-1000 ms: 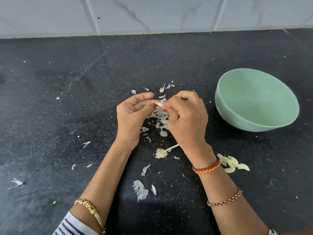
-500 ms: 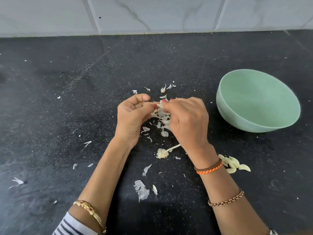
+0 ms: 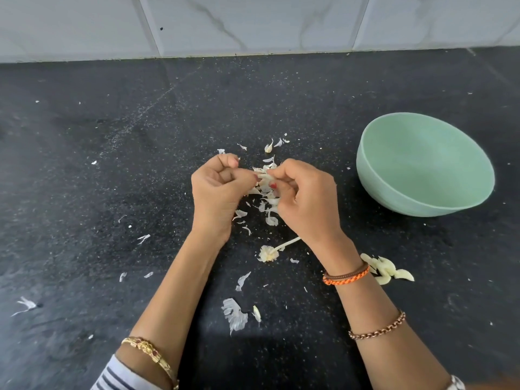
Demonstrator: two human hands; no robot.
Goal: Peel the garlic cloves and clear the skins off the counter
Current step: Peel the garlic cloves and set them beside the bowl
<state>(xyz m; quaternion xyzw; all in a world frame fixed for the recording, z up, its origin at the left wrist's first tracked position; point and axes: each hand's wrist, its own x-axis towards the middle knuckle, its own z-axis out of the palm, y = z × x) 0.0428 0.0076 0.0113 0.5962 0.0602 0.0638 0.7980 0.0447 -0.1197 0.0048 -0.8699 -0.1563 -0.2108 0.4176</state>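
Hands (image 3: 264,190) mid-counter (image 3: 112,164) — bowl (image 3: 394,198) right

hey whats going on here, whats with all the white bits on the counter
A person is peeling garlic over a black counter. Both hands, the left hand and the right hand, pinch one garlic clove between their fingertips. Papery skins lie scattered below, beside a bare garlic stem. Peeled cloves sit in a small pile by the right wrist. The green bowl looks empty.

Speckled black stone counter (image 3: 112,170) meets white marble-veined wall tiles (image 3: 253,21).
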